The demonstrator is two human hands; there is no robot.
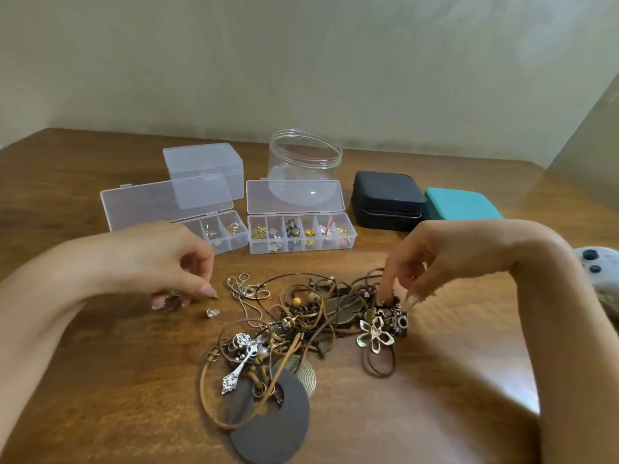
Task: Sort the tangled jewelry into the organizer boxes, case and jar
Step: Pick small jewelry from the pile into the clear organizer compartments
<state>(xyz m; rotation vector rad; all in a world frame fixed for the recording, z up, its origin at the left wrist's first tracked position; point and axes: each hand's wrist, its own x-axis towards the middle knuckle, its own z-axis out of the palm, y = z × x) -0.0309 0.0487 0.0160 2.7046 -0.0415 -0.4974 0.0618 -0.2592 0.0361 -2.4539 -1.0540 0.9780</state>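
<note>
My left hand [160, 262], just left of the tangled jewelry [301, 329] on the worktop [100, 396]: fingers [202, 289] curled together round a small brown piece [171, 302]. My right hand [435, 256]: fingers reach down onto the tangle's right edge beside a camera charm [400, 321]; grip cannot be told. Behind stand two open organizer boxes [301, 251], a clear jar [301, 155], a black case [385, 195].
</note>
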